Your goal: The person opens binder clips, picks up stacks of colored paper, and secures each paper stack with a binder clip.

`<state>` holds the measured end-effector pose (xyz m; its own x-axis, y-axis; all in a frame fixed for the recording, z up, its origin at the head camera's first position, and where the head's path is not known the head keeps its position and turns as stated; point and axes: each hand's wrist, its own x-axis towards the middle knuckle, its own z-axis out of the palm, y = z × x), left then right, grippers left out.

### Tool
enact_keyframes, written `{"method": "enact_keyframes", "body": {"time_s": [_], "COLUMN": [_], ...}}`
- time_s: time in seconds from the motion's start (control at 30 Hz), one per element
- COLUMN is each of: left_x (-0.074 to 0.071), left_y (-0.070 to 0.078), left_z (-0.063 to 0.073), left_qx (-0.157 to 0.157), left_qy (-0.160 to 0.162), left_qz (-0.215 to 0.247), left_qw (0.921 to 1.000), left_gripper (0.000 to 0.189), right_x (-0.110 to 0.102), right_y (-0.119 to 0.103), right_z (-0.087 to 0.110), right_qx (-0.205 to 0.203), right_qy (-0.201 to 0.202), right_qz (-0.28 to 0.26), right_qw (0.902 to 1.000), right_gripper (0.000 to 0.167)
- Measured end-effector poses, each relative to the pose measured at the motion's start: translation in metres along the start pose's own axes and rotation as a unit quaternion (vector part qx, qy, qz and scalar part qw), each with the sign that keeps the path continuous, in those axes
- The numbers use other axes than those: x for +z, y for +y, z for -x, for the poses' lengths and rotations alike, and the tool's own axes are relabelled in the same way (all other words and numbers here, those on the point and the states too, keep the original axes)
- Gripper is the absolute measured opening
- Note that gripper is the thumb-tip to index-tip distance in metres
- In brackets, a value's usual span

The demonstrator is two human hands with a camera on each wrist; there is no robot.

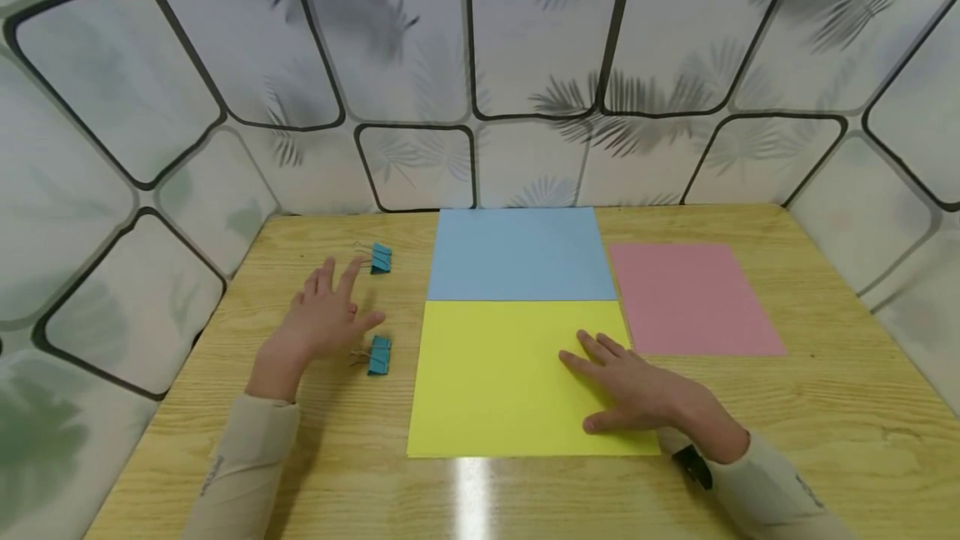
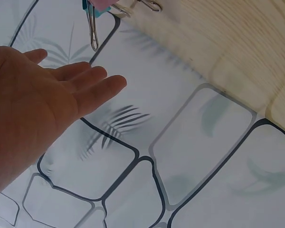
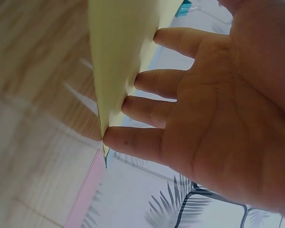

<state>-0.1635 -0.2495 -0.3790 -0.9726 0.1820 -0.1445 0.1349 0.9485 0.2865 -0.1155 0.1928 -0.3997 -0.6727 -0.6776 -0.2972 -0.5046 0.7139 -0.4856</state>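
A yellow sheet of paper (image 1: pixel 495 382) lies on the table, its far edge meeting a light blue sheet (image 1: pixel 521 255). My right hand (image 1: pixel 630 386) spreads over the right part of the yellow sheet. In the right wrist view, its straight fingertips touch the yellow sheet (image 3: pixel 128 52) near an edge. To the left, my left hand (image 1: pixel 322 319) reaches over the table with fingers extended, holding nothing. Its index fingertip is close to the far teal binder clip (image 1: pixel 381 258). Another teal binder clip (image 1: pixel 379 355) lies just below the left thumb.
A pink square sheet (image 1: pixel 693 298) lies to the right of the blue and yellow sheets. Patterned curtain-like panels (image 1: pixel 547 40) stand behind the wooden table (image 1: pixel 847 407) and along both sides. A dark band (image 1: pixel 693 467) shows at the right wrist.
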Motion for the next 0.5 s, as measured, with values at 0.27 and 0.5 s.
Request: {"method": "enact_keyframes", "body": {"time_s": [0.27,0.5], "left_x": [-0.007,-0.011], "left_y": [-0.009,-0.017], "left_z": [0.003,0.004], "left_qx": [-0.025,-0.061], "left_qy": [-0.007,-0.019], "left_qz": [0.005,0.006], "left_qw": [0.9996,0.9979], "left_gripper": [0.089,0.086], "right_x": [0.001,0.000], "right_y": [0.000,-0.001], "right_z": [0.000,0.000], "right_qx": [0.000,0.005], "right_qy": [0.006,0.001], "right_qz": [0.008,0.006], "right_qw": [1.0000,1.0000], "right_gripper": [0.085,0.086]}}
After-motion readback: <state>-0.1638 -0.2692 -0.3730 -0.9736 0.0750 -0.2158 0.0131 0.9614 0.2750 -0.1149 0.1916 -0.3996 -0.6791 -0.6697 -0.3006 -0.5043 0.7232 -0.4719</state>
